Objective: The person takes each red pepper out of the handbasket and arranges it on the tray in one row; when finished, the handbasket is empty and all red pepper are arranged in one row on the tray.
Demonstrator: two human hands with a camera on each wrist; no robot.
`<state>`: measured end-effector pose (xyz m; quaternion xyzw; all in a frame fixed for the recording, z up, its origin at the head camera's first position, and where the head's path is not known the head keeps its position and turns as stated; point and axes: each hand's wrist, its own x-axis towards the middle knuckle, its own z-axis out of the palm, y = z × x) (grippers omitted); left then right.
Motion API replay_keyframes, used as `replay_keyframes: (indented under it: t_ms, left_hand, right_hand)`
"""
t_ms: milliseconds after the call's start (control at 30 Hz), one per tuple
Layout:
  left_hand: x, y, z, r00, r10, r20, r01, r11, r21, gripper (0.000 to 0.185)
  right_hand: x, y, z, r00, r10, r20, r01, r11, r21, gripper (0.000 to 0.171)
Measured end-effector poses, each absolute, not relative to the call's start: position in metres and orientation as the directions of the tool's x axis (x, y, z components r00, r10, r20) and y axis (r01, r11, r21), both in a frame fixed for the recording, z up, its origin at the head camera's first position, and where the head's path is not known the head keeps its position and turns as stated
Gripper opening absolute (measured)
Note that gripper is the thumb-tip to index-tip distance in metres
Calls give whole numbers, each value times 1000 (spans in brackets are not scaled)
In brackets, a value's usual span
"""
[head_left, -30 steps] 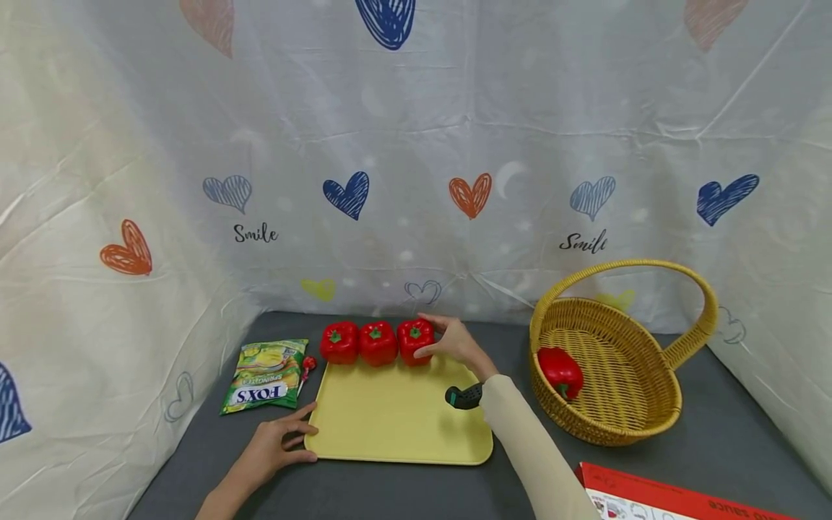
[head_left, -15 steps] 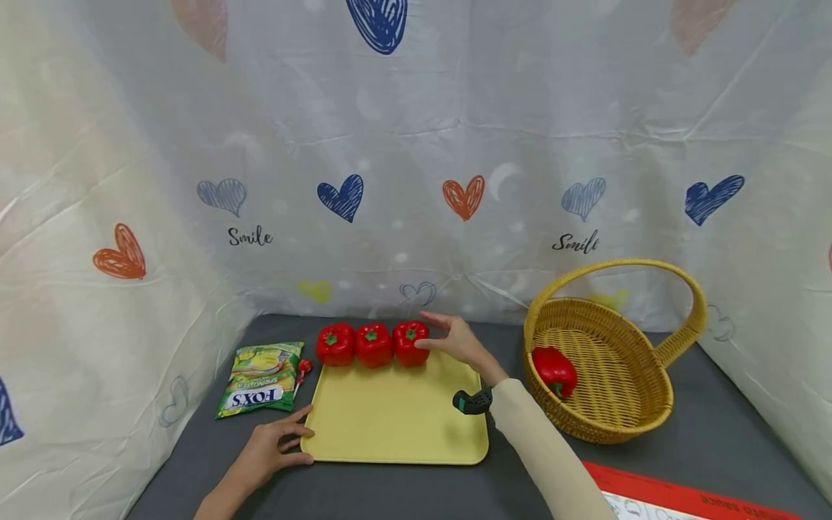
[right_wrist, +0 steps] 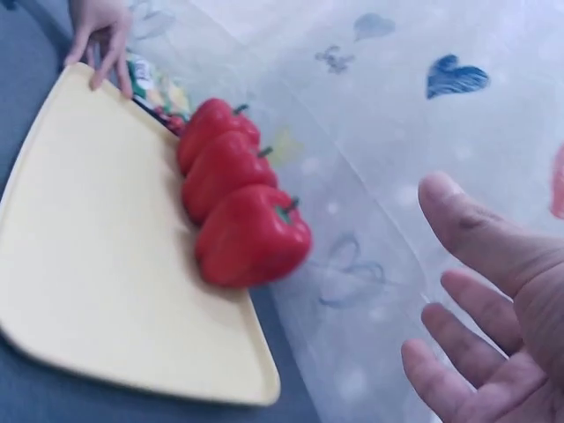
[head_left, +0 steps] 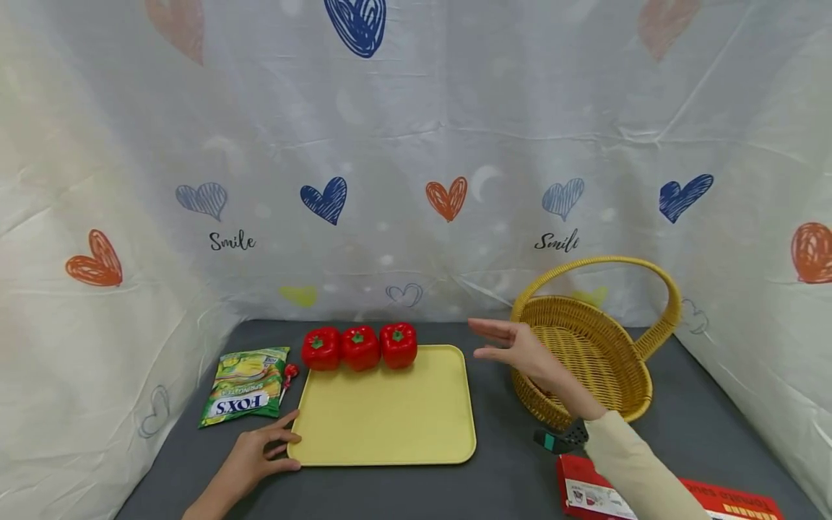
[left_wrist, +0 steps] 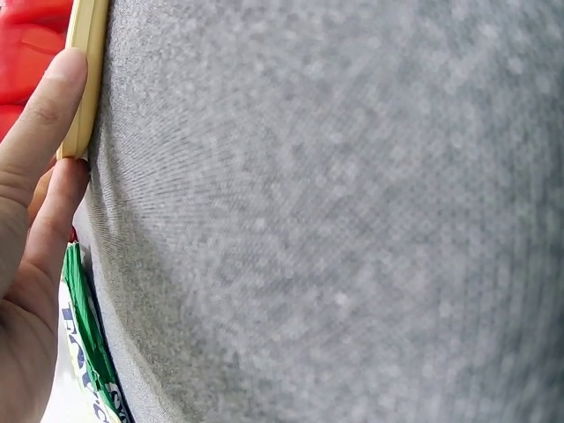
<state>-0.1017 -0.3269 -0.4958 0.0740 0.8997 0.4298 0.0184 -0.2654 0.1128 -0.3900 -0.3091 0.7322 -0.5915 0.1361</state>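
Three red bell peppers stand in a row along the far edge of a yellow tray: a left pepper, a middle pepper and a right pepper. My left hand touches the tray's left edge near its front corner; its thumb and a finger lie against the rim in the left wrist view. My right hand hovers between the tray and a yellow wicker basket, fingers extended, holding nothing. That hand and forearm cover part of the basket's inside.
Left of the tray lie a green snack packet and a red lollipop. A red box rests at the front right, partly behind the right sleeve. A white curtain with hearts hangs behind the table.
My right hand has left the right pepper and moved right, to the basket's left side. The left hand stays at the tray. The head view has shifted slightly right.
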Motion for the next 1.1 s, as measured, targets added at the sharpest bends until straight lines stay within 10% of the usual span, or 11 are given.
replay_keyframes:
  t_ms: [567,1100]
  left_hand:
    - [-101,-326,-494,-987,151,57,143,652,745,43]
    - [-101,-327,-496,-987,155,52,139,627,767,42]
  right_hand:
    - [-280,256,-411,-673,-739,36,-354,279,-893,48]
    - [-307,236,-426,-611,-788,-75,-366,365,-856,47]
